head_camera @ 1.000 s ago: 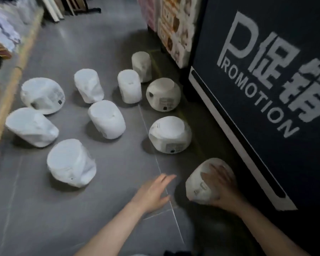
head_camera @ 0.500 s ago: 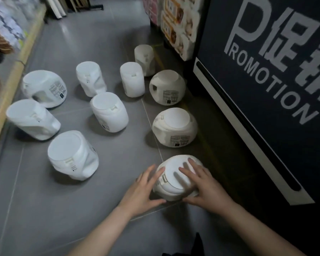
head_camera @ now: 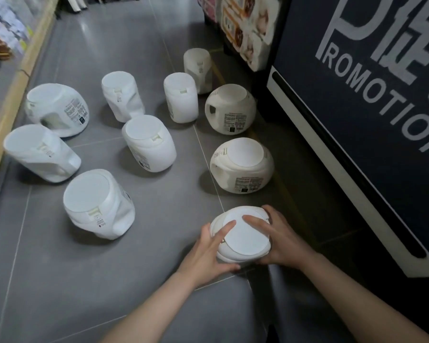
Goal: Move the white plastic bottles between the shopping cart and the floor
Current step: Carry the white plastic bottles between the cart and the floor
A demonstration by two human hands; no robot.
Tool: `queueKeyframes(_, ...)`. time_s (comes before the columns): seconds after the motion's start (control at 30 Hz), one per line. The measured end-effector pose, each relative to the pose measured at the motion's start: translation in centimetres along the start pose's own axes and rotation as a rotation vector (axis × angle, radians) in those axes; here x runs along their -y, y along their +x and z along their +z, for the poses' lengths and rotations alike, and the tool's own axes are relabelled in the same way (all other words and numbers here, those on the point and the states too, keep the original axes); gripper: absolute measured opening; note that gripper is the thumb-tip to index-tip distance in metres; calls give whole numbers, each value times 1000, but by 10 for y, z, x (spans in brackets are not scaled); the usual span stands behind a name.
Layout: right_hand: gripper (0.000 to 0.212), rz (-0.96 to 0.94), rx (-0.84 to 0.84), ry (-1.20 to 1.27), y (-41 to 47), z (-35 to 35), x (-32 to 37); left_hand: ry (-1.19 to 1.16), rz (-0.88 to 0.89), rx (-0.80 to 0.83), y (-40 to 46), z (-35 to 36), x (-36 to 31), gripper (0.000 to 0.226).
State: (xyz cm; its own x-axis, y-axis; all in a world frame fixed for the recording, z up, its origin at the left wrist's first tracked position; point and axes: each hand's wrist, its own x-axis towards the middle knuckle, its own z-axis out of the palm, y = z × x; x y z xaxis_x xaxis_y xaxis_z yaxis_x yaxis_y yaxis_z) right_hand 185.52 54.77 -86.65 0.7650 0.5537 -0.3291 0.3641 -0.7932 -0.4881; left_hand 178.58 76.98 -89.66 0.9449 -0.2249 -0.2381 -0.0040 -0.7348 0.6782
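Observation:
Several white plastic bottles stand upside down on the grey tiled floor (head_camera: 159, 243). The nearest bottle (head_camera: 245, 240) sits at the lower middle, flat base up. My left hand (head_camera: 209, 251) grips its left side and my right hand (head_camera: 280, 238) grips its right side, fingers over the base. Just beyond it stands a round bottle (head_camera: 242, 164) with a label, and another one (head_camera: 229, 108) behind that. To the left a large bottle (head_camera: 98, 204) leans on the floor. No shopping cart is in view.
A dark promotion display stand (head_camera: 357, 107) with a white lower edge runs along the right, close to the held bottle. A shelf with a wooden edge (head_camera: 13, 90) lines the left. Boxed goods (head_camera: 245, 28) stand at the far right behind the bottles.
My right hand brought the nearest bottle from beside the stand toward the middle and turned it base up. My left hand came in and closed on its left side.

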Motion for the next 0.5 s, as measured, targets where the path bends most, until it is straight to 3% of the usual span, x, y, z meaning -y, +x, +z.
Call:
queueKeyframes(0.17,96,-26,-21,62,12,3,7,-39,21,4,-1,-15,17,91)
queueKeyframes(0.27,98,10,52,172,20,-8,18,-126,-18,-8,-6,-35,14,82)
queueKeyframes(0.5,96,2,110,415,-2,-75,77,-213,-90,6,-39,-123,-47,74)
